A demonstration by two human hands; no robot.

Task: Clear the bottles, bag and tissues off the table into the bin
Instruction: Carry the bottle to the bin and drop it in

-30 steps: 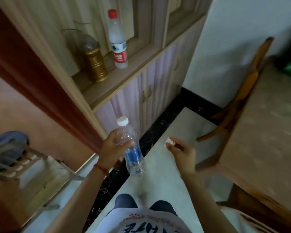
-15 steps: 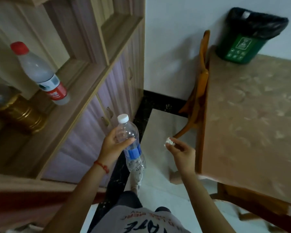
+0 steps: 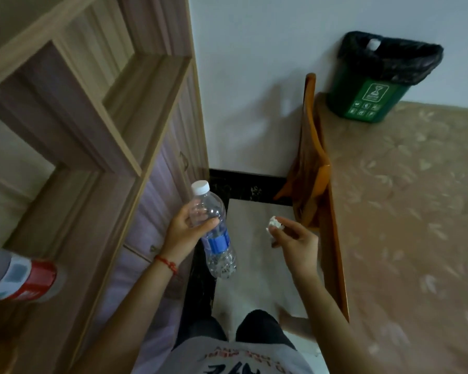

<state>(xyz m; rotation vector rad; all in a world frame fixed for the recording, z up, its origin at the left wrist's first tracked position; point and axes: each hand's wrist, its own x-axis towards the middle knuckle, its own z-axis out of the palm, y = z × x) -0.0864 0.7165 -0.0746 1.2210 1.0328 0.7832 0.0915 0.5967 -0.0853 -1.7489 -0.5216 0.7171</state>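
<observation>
A red-labelled bottle [image 3: 22, 279] is cut off at the left edge, blurred.

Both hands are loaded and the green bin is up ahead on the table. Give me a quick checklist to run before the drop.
1. Left hand grips the clear bottle round its upper body: ok.
2. Bottle's white cap is on: ok.
3. Right hand pinches the crumpled tissue at the fingertips: ok.
4. Green bin stands on the table at its far corner by the wall, black liner open at the top: ok.
5. Hands over the bin: not ok, both are short of it, over the floor beside the table.
6. Room left in the bin: cannot tell; only a white cap shows inside.
</observation>
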